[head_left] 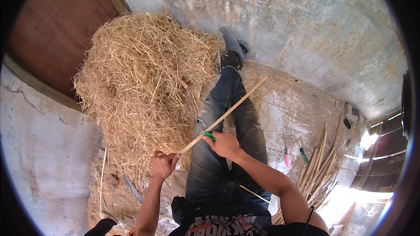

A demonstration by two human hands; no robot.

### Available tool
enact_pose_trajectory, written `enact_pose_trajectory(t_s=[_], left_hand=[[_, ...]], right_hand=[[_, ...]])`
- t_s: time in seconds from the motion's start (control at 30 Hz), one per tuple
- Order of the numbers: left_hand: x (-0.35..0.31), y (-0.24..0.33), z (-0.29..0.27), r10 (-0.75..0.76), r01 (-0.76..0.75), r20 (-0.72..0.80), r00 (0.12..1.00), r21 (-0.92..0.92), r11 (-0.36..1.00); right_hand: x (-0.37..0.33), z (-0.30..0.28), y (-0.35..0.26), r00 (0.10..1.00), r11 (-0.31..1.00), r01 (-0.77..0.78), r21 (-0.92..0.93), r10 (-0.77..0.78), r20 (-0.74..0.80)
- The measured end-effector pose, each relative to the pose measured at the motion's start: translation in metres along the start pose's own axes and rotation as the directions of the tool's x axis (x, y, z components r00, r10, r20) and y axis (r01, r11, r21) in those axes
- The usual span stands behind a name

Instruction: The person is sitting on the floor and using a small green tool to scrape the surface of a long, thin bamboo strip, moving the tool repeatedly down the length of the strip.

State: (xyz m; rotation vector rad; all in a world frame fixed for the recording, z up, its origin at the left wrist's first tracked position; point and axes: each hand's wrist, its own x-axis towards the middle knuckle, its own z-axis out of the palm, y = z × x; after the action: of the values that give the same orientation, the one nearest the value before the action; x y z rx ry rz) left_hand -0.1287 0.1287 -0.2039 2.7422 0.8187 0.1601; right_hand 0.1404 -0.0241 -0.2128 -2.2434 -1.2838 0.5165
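A long, pale wooden strip [239, 101] slants across my outstretched legs, its far end up and to the right. Its near end is pinched between the thumb and fingers of my left hand [163, 164]. My right hand [225, 145] is closed around a small green-handled tool [209, 136], which lies against the strip a little beyond my left hand. Most of that tool is hidden by my fingers, so its exact kind does not show. My legs in dark trousers [214, 105] lie beneath the strip.
A big heap of straw [140, 74] fills the left side, against a brown door panel [61, 26]. On the right lie a bundle of wooden sticks [321, 164], a pink-handled item [287, 160] and a green item [304, 156]. A stained wall [306, 26] rises beyond my feet.
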Motion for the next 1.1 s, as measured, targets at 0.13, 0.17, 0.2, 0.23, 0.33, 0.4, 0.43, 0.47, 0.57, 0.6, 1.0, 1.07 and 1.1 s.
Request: enact_pose_trajectory(t_s=[0.13,0.17,0.2,0.23,0.33,0.4,0.43,0.47,0.57,0.6,1.0,1.07,1.1], left_hand=[[-0.013,-0.003,0.001,0.038,-0.038,-0.006,0.999,0.002,0.999],[-0.016,-0.002,-0.001,0.041,-0.041,0.000,0.999,-0.017,0.999],[-0.016,-0.001,-0.003,0.060,-0.060,-0.024,0.998,-0.007,0.998],[-0.018,-0.001,-0.005,0.077,-0.077,-0.048,0.996,0.006,0.997],[-0.026,-0.016,-0.012,0.107,-0.106,-0.102,0.989,0.016,0.994],[-0.042,-0.031,-0.031,0.110,-0.105,-0.100,0.989,0.051,0.993],[-0.059,-0.042,-0.042,0.089,-0.084,-0.070,0.994,0.065,0.994],[-0.073,-0.051,-0.051,0.081,-0.078,-0.039,0.996,0.077,0.994],[-0.111,-0.069,-0.071,0.077,-0.074,-0.018,0.997,0.131,0.989],[-0.123,-0.069,-0.072,0.067,-0.064,-0.025,0.997,0.110,0.992],[-0.155,-0.072,-0.029,-0.032,0.032,-0.053,0.998,0.003,0.999],[-0.129,-0.068,-0.030,0.000,0.001,-0.103,0.995,0.012,1.000],[-0.123,-0.073,-0.028,0.029,-0.027,-0.128,0.991,0.012,1.000]], right_hand=[[-0.005,0.000,0.009,0.999,0.999,0.043,-0.024,-0.042,0.024],[-0.006,-0.002,0.010,0.999,0.999,0.044,-0.028,-0.043,0.033],[-0.007,-0.003,0.011,0.998,0.998,0.046,-0.032,-0.044,0.042],[-0.007,-0.005,0.010,0.997,0.998,0.050,-0.034,-0.048,0.052],[-0.002,-0.003,0.007,0.999,0.998,0.014,-0.056,-0.011,0.051],[0.012,-0.008,0.028,0.990,0.993,-0.118,-0.025,0.115,-0.086],[0.022,-0.010,0.046,0.973,0.984,-0.178,0.003,0.177,-0.151],[0.034,-0.016,0.084,0.938,0.960,-0.272,0.066,0.280,-0.203],[0.063,-0.015,0.120,0.942,0.980,-0.200,-0.001,0.192,-0.276],[0.075,-0.018,0.153,0.889,0.952,-0.285,0.111,0.306,-0.341],[0.079,-0.061,0.179,0.828,0.555,-0.238,0.797,0.544,-0.132],[0.088,-0.059,0.150,0.829,0.361,-0.249,0.899,0.560,0.005],[0.093,-0.055,0.142,0.833,0.335,-0.205,0.920,0.553,-0.016]])
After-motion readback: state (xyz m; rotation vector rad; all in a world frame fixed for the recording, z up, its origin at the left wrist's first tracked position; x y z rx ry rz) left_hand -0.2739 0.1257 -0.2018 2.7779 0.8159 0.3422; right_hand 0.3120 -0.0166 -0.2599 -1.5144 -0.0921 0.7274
